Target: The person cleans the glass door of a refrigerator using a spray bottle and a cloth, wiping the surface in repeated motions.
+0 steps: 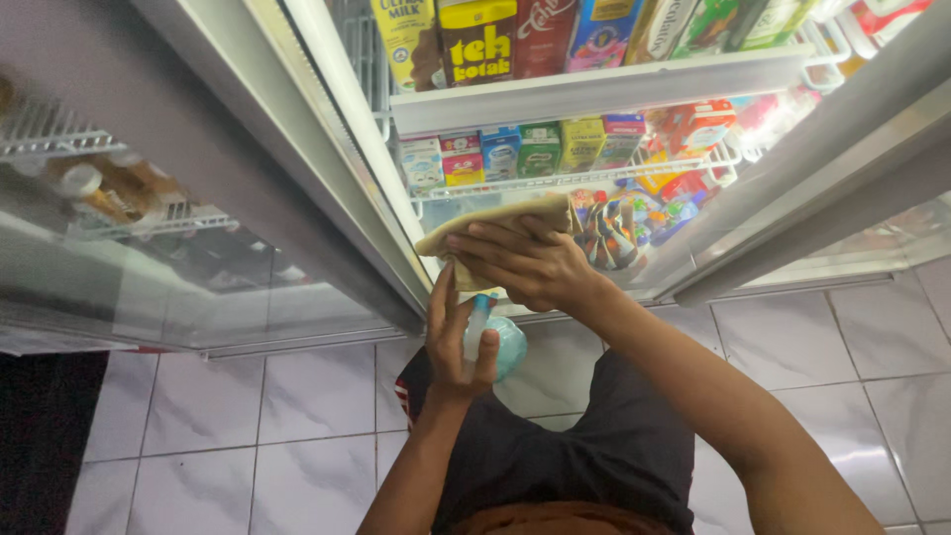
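Against the glass door [515, 213] of the drinks fridge, low down near its bottom rail, we see our right hand [525, 266] spread flat with the fingers close together, pressing a tan cloth [500, 220] onto the pane. The cloth is bunched and folded under the palm, with one edge trailing up and to the right of the hand. The flat palm gives the widest contact with the glass, which suits wiping rather than gripping.

Just below that hand, and nearer to us than the door, our left hand [458, 342] is curled around a small spray bottle [495, 342] with a pale teal body and a blue nozzle. The fingers wrap the neck and the thumb lies along the side, so the hand is mostly closed on it. The bottle is upright with its nozzle towards the door, kept close under the cloth where it is ready for use.

Behind the door, the fridge shelves carry drinks: a white shelf [594, 94] above the cloth holds tall cartons [475, 40] in yellow, brown and blue, and a wire rack [555, 178] right above the cloth holds a row of small juice boxes [540, 149]. To the right of the cloth, bright packets [634, 223] lie in a heap inside.

Left of the door stands a second glass door [149, 248], with bottles [109, 193] dimly visible behind it. Below the doors lies a floor of white marbled tiles [297, 416], and our dark shirt fills the bottom of the view.
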